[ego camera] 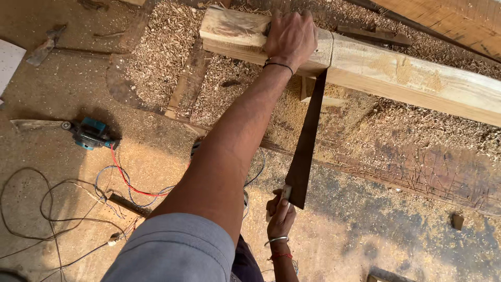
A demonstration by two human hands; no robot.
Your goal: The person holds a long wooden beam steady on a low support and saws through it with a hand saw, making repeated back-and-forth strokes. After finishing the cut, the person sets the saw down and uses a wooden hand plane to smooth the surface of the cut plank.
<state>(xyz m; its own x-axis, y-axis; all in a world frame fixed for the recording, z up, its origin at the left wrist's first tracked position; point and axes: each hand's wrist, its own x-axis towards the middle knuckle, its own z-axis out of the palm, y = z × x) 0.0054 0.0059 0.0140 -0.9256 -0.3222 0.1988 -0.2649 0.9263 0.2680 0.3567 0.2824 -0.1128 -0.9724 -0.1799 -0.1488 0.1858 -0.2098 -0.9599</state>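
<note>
Blue power tool (90,133) lies on dusty floor (62,94), wires (125,183) tangled beside it. Left hand (290,36), arm stretched out, presses flat on wooden beam (412,78), fingers curled over top. Right hand (281,215) grips dark flat saw blade (307,146), pointing up under beam. Cut looks barely begun; sawdust everywhere.

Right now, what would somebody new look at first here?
Probably the long pale wooden beam across the top, with the left hand pressing on its end. Next, the dark saw blade hanging down from the beam to the right hand, and the blue power tool on the sawdust-covered floor at left.
</note>
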